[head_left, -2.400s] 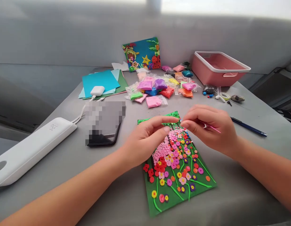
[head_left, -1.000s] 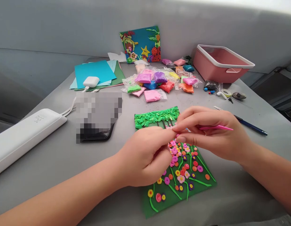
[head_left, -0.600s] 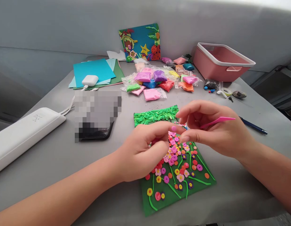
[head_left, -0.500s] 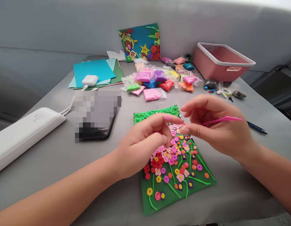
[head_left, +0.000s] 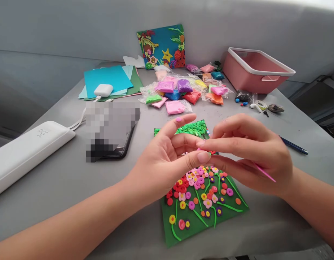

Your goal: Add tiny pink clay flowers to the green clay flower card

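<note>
Above the dark green clay flower picture (head_left: 188,225), my two hands meet at the fingertips. Across the palm of my right hand (head_left: 248,155) a thin pink modelling tool (head_left: 265,172) is gripped, while its thumb and index finger press against my left hand's fingertips. My left hand (head_left: 172,159) pinches with thumb and a bent finger; a speck of pink and green shows there, too small to name. On its raised index finger sits a small pink clay dot (head_left: 178,119). The hands hide the picture's middle; clay flowers, stems and a green leafy strip show around them.
Several bags of coloured clay (head_left: 175,107) lie behind the picture. A pink basket (head_left: 259,77) stands back right, near a dark blue pen (head_left: 294,145). To the left are a phone (head_left: 121,153), white power bank (head_left: 34,153) and coloured sheets (head_left: 110,79). An undersea clay picture (head_left: 161,45) leans behind.
My right hand has come left and down to touch my left fingertips, and the pink tool has tilted. My left index finger has lifted, and its thumb has stretched toward the right hand.
</note>
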Tool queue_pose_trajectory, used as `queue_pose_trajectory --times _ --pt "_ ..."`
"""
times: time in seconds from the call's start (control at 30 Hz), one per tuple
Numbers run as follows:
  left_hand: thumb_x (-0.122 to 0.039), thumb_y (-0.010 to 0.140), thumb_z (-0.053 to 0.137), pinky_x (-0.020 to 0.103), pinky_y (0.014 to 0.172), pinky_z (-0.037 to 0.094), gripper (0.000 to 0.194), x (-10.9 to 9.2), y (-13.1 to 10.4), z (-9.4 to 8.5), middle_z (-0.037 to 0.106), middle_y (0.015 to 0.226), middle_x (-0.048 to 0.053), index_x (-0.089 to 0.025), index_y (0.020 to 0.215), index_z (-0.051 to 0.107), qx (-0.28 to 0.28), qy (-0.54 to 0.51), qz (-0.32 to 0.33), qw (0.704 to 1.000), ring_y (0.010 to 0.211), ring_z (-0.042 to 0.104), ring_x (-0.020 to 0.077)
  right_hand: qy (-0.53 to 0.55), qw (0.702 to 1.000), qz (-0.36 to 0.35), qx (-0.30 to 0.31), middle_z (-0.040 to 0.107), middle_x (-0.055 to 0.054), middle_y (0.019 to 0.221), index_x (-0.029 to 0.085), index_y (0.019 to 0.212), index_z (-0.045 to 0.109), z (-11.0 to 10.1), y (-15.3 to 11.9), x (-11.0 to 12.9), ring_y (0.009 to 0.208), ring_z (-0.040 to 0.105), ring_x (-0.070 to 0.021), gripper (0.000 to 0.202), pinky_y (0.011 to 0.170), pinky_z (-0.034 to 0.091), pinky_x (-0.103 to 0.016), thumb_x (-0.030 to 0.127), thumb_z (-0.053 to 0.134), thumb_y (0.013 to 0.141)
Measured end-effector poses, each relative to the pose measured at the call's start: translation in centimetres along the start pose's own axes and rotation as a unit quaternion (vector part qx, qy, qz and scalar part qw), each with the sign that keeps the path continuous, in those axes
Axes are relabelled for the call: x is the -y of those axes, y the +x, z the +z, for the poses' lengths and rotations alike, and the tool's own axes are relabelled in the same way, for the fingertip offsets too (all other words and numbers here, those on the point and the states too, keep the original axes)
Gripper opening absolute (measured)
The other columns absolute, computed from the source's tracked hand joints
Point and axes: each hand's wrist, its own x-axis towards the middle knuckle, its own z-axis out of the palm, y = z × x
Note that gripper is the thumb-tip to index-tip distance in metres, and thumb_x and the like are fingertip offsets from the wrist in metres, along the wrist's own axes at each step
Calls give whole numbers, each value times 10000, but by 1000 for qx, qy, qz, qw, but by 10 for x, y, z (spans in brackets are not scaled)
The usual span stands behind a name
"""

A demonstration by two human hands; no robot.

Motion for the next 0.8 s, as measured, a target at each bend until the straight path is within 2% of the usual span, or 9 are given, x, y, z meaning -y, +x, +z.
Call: queue_pose_trajectory --times 0.17,0.33,0.5,0.63,0.7,0.8 --pt "-133 843 821 230 818 612 642 1 0 -3 749 881 -37 -249 1369 472 8 1 -6 1000 871 740 118 67 997 26 14 643 -52 969 221 1065 759 -3 0 -3 716 653 -108 160 585 579 -265 157 743 919" --pt "-118 849 814 230 812 603 626 2 1 -3 756 837 -37 -238 1358 469 13 0 -22 1000 833 747 115 147 986 62 42 677 -31 922 222 980 786 -7 2 -9 758 688 -107 107 636 598 -235 152 754 906" --pt "-219 823 872 192 741 589 604 1 2 -3 751 816 -41 -215 1301 503 22 2 -38 999 768 717 87 142 987 64 34 692 -22 884 183 897 765 -8 5 -9 719 675 -90 55 645 574 -217 130 771 884" --pt "-261 826 871 186 715 593 488 0 3 -3 726 785 -58 -205 1192 553 27 0 -31 999 720 688 68 118 991 51 31 690 -24 877 175 894 739 -7 6 -5 730 664 -95 52 648 556 -228 125 743 908" --pt "-244 830 863 186 715 596 430 0 3 -4 711 775 -68 -210 1148 575 25 8 -22 999 709 681 64 87 994 67 14 682 -25 861 190 882 721 -6 5 -3 730 649 -113 70 630 537 -255 136 717 927" --pt "-209 846 838 170 698 587 334 0 2 -5 691 754 -69 -207 1101 621 20 48 -10 999 705 676 63 36 987 140 -66 662 -18 829 222 874 693 -5 4 -4 687 593 -129 87 603 481 -300 204 686 959"
